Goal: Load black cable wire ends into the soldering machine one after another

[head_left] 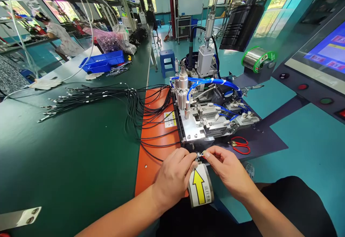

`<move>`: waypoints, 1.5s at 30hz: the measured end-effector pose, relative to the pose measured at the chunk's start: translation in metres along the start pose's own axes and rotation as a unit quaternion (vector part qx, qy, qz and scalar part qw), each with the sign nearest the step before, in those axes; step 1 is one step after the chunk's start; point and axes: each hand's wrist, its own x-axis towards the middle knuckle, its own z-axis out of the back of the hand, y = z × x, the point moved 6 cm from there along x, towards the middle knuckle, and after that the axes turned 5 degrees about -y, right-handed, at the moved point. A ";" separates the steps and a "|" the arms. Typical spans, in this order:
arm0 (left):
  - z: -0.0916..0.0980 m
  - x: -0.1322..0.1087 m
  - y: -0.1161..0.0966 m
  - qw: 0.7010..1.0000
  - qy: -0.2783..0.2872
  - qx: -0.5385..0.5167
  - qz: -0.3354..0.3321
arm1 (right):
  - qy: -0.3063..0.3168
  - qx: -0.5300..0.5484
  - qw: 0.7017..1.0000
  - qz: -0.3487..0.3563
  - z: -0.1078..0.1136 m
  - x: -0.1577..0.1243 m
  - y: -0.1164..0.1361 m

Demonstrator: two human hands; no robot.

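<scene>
Cable (198, 155), held at its end between both hands, just in front of the metal machine (192, 126) and above the white cylinder (201, 190) with its yellow arrow. In the left hand (174, 170), pinched narrowly between thumb and forefinger close to the end, with the remaining fingers curled beneath. In the right hand (225, 167), gripped by the pale tips between thumb and forefinger, again with next to no gap. Behind the left hand, several black leads (159, 144) across the orange plate (148, 179), back to a loose bundle (88, 95) on the green bench (94, 158); hidden there, so cannot tell which of them to match with the held end. Beyond the right hand, red-handled scissors (241, 145), lying untouched beside the machine. As to the step in hand, probably in the midst of parting or straightening the fine wires by fingertip; too small to tell exactly how far along. For the next move, in all likelihood a matter of keeping the left pinch firm and the right one light, with the tips straight, lined up and unbent
</scene>
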 end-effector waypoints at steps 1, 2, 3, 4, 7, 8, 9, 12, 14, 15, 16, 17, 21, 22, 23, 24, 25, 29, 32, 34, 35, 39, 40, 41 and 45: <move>0.001 -0.001 0.001 1.000 0.005 -0.009 0.003 | -0.001 -0.002 1.000 0.001 0.000 0.001 -0.001; 0.002 -0.001 0.002 1.000 0.010 -0.018 0.006 | -0.003 -0.005 1.000 0.004 0.000 0.003 -0.001; 0.002 -0.002 0.003 1.000 0.014 -0.025 0.008 | -0.006 -0.008 1.000 0.008 -0.001 0.004 -0.002; 0.002 -0.003 0.004 0.999 0.017 -0.031 0.011 | -0.008 -0.012 1.000 0.012 -0.001 0.005 -0.002; 0.002 -0.004 0.005 0.999 0.016 -0.039 0.018 | -0.010 -0.032 0.999 0.022 -0.002 0.007 -0.003; 0.002 -0.004 0.006 0.999 0.015 -0.039 0.021 | -0.009 -0.040 0.999 0.023 -0.002 0.007 -0.003; 0.001 -0.004 0.006 0.999 0.014 -0.040 0.023 | -0.007 -0.047 0.999 0.024 -0.003 0.008 -0.004; 0.001 -0.004 0.007 0.999 0.008 -0.042 0.025 | -0.002 -0.055 0.998 0.023 -0.005 0.009 -0.005; 0.002 -0.003 0.006 0.999 0.003 -0.044 0.023 | -0.001 -0.055 0.998 0.024 -0.005 0.010 -0.006; 0.002 -0.003 0.006 0.999 0.002 -0.045 0.023 | -0.002 -0.056 0.998 0.024 -0.006 0.011 -0.007; 0.002 -0.003 0.006 0.999 0.002 -0.045 0.024 | -0.002 -0.056 0.998 0.024 -0.006 0.012 -0.008; 0.003 -0.002 0.006 0.999 0.003 -0.045 0.025 | -0.003 -0.057 0.998 0.024 -0.006 0.012 -0.008; 0.003 -0.002 0.006 0.999 0.003 -0.043 0.026 | -0.002 -0.061 0.998 0.024 -0.006 0.014 -0.010; 0.002 -0.002 0.006 0.999 0.003 -0.042 0.026 | -0.002 -0.061 0.998 0.024 -0.006 0.014 -0.010; 0.002 -0.002 0.006 0.999 0.002 -0.042 0.026 | -0.002 -0.062 0.998 0.023 -0.006 0.014 -0.010; 0.002 -0.002 0.006 0.999 0.003 -0.042 0.026 | -0.002 -0.061 0.998 0.023 -0.006 0.014 -0.010; 0.002 -0.001 0.006 0.999 0.003 -0.042 0.026 | -0.002 -0.061 0.998 0.023 -0.006 0.014 -0.010; 0.002 -0.001 0.006 0.999 0.005 -0.042 0.029 | -0.005 -0.067 0.997 0.024 -0.006 0.013 -0.010; 0.002 -0.001 0.006 0.999 0.005 -0.040 0.030 | -0.007 -0.072 0.997 0.024 -0.005 0.013 -0.011; 0.002 -0.001 0.007 0.999 0.005 -0.039 0.030 | -0.008 -0.073 0.997 0.026 -0.005 0.014 -0.012; 0.002 -0.001 0.007 0.999 0.005 -0.038 0.030 | -0.008 -0.073 0.997 0.028 -0.005 0.014 -0.013; 0.001 -0.001 0.007 0.999 0.008 -0.039 0.033 | -0.007 -0.067 0.997 0.029 -0.006 0.015 -0.014; 0.001 -0.001 0.008 0.998 0.010 -0.041 0.035 | -0.008 -0.064 0.997 0.029 -0.006 0.015 -0.014; 0.001 -0.001 0.008 0.998 0.011 -0.042 0.038 | -0.007 -0.061 0.998 0.028 -0.006 0.014 -0.014; 0.002 -0.001 0.008 0.998 0.002 -0.037 0.054 | -0.008 -0.050 0.998 0.025 -0.006 0.010 -0.008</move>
